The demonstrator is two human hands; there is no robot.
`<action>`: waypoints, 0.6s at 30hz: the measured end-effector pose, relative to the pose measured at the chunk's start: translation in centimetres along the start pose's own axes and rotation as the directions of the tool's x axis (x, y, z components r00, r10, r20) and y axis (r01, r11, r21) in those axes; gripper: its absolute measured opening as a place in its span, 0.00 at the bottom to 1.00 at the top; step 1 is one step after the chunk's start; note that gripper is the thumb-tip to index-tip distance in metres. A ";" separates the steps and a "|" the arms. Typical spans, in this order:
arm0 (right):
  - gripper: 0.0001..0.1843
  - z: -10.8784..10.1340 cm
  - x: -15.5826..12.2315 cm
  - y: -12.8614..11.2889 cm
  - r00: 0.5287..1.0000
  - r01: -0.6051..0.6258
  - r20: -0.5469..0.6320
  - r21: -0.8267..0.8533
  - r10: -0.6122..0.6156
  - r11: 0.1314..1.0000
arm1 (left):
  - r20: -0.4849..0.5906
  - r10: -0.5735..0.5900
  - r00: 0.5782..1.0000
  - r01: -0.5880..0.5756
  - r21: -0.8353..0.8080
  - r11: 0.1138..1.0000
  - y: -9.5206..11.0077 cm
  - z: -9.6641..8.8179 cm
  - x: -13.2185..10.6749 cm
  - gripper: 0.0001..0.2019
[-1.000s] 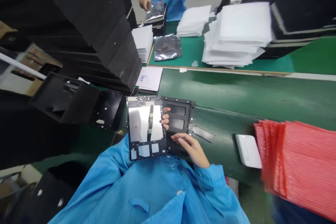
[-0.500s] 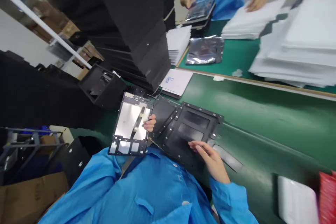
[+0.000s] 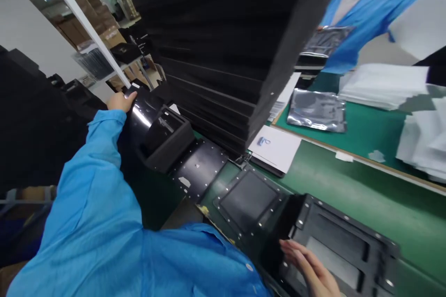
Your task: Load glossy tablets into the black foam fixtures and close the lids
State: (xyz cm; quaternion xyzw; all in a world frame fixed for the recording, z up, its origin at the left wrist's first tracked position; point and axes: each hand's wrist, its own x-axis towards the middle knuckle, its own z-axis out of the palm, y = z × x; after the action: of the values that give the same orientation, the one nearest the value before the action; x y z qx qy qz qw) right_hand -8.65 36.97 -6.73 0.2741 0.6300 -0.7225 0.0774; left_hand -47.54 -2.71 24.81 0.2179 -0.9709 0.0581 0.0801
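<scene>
Right hand (image 3: 310,267) rests on a black tray (image 3: 334,227)

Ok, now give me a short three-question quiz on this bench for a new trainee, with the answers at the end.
1. Multiple choice: which hand rests on the black recessed tray? A left, B right, C neither.
2. True or false: the silver anti-static bag lies on the green mat.
3. Fill the gap: the left hand grips the edge of a glossy black ____.

Key: 1. B, the right hand. 2. True. 3. Panel.
</scene>
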 end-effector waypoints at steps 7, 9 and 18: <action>0.27 10.3 -0.2 -5.7 0.983 -0.073 0.159 -0.122 0.092 0.990 | -0.077 0.167 0.983 -0.156 0.139 0.978 -1.5 6.7 7.9 0.29; 0.28 11.6 -0.1 -6.3 0.981 -0.092 0.154 -0.151 0.115 0.984 | -0.064 0.196 0.979 -0.191 0.077 0.979 -1.6 7.6 8.8 0.28; 0.27 15.0 1.2 -7.2 0.982 -0.025 0.175 -0.265 0.074 0.964 | 0.186 0.161 0.969 -0.166 0.011 0.986 -9.6 9.7 9.0 0.37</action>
State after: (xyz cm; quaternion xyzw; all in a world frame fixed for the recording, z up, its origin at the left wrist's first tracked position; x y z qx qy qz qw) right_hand -17.44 24.40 -0.29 0.2097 0.7028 -0.6531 0.1885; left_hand -52.63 -16.49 17.68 0.1427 -0.9880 0.0569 -0.0181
